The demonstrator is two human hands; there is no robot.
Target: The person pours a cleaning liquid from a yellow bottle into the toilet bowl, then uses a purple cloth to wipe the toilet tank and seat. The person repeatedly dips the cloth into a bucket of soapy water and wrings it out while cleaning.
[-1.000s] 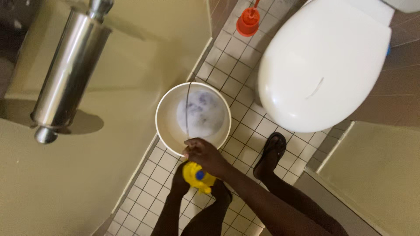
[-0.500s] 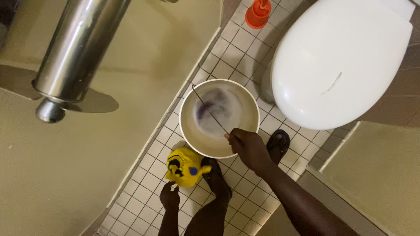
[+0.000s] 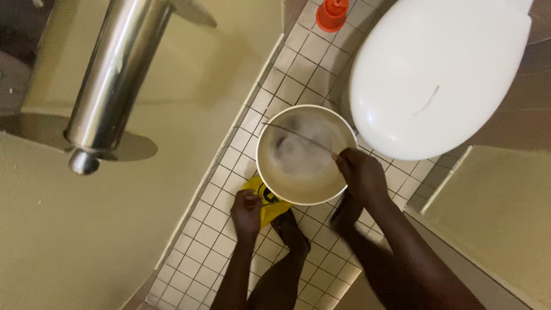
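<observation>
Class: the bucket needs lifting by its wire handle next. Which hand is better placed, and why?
Probably the right hand: it is already at the wire handle on the bucket rim. The left hand is lower, holding a yellow item beside the bucket.

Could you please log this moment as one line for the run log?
right hand: grip on bucket handle | left hand: holding yellow bottle | bucket: soapy water, beside closed toilet
</observation>
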